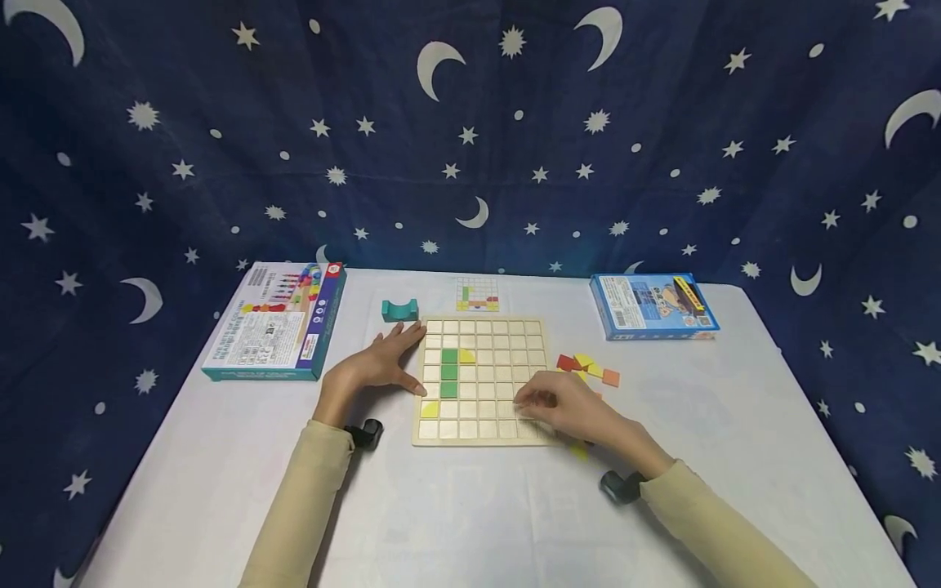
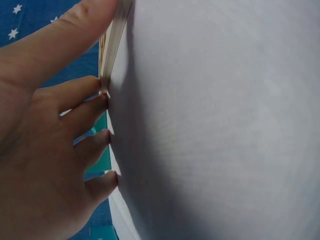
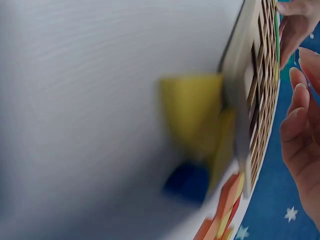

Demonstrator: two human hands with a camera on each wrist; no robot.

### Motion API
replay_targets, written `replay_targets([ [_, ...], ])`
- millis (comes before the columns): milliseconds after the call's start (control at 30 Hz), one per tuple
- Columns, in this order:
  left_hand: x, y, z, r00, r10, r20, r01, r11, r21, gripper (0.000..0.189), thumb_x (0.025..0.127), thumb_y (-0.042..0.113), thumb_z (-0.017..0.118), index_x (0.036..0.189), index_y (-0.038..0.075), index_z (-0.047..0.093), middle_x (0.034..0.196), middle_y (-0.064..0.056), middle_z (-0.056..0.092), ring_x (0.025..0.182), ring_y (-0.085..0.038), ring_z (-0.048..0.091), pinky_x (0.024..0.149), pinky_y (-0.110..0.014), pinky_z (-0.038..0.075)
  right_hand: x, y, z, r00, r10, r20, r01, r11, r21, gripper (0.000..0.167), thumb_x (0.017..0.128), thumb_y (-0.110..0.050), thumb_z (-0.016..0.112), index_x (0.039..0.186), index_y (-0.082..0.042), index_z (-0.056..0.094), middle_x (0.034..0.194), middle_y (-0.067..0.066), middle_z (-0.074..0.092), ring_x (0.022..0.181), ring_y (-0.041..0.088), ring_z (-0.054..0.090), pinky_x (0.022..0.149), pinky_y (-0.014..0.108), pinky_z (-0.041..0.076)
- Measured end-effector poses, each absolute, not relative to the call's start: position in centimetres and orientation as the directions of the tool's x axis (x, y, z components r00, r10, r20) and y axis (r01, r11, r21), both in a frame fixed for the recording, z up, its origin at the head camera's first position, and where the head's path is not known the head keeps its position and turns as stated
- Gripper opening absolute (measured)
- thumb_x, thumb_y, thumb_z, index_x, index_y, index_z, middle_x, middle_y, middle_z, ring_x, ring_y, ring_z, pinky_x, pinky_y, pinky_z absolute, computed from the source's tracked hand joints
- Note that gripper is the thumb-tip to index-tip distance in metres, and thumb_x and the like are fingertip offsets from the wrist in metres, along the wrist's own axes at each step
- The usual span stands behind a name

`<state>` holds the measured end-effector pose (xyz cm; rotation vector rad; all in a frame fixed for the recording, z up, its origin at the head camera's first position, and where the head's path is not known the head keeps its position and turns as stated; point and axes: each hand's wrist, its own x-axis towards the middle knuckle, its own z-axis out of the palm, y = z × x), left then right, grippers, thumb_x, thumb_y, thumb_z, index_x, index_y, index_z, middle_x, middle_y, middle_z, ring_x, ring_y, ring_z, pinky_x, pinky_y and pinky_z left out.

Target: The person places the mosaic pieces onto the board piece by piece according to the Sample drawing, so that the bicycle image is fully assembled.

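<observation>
A light wooden grid board (image 1: 478, 439) lies on the white table. Three green squares (image 1: 449, 372) stand in a column on its left side, with one yellow rounded piece (image 1: 466, 357) beside the top one and another yellow piece (image 1: 430, 410) lower left. My left hand (image 1: 382, 359) rests at the board's left edge, fingers spread and thumb at the rim. Over the board's right part hovers my right hand (image 1: 562, 404), its fingers loosely bent. In the right wrist view no piece shows between the fingertips (image 3: 298, 90).
Red, yellow and orange pieces (image 1: 610, 377) lie right of the board, partly behind my right hand. A small pattern card (image 1: 477, 294) and a teal holder (image 1: 399, 311) sit behind it. Boxes stand at the left (image 1: 275, 322) and right (image 1: 654, 306). A starry cloth (image 1: 470, 180) hangs behind.
</observation>
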<state>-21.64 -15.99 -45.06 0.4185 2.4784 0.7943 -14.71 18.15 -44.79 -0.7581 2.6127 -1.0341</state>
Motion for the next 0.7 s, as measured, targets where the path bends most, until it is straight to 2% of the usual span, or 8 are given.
replay_targets([
  [300,-21.7,-16.1,-45.2,-0.834,0.413,-0.366,0.119,0.782,0.612,0.117,0.074,0.032,0.093,0.165,0.012,0.023,0.173,-0.011,0.013,0.160,-0.038,-0.003,0.126,-0.066,0.000,-13.4,22.2,-45.4,-0.891,-0.448,-0.079,-0.288,0.690,-0.664,0.011,0.086,-0.014,0.083,0.089,-0.020,0.075,0.074,-0.010,0.058,0.071,0.008,0.053,0.061,0.020,0.046],
  [500,-21.8,-16.0,-45.3,-0.829,0.416,-0.375,0.114,0.781,0.614,0.117,0.074,0.032,0.093,0.165,0.011,0.022,0.173,-0.012,0.011,0.160,-0.038,-0.004,0.126,-0.065,-0.001,-12.8,23.8,-45.9,-0.906,-0.398,-0.147,-0.227,0.747,-0.625,0.013,0.085,-0.012,0.083,0.089,-0.020,0.074,0.072,-0.009,0.055,0.073,0.010,0.052,0.062,0.021,0.043],
  [700,-21.7,-15.9,-45.2,-0.828,0.417,-0.375,0.109,0.776,0.621,0.117,0.074,0.030,0.093,0.165,0.011,0.023,0.173,-0.012,0.012,0.160,-0.037,-0.004,0.127,-0.063,-0.002,-12.6,24.3,-46.0,-0.919,-0.360,-0.159,-0.205,0.783,-0.587,0.016,0.082,-0.015,0.086,0.092,-0.017,0.075,0.073,-0.008,0.055,0.073,0.012,0.051,0.061,0.022,0.042],
])
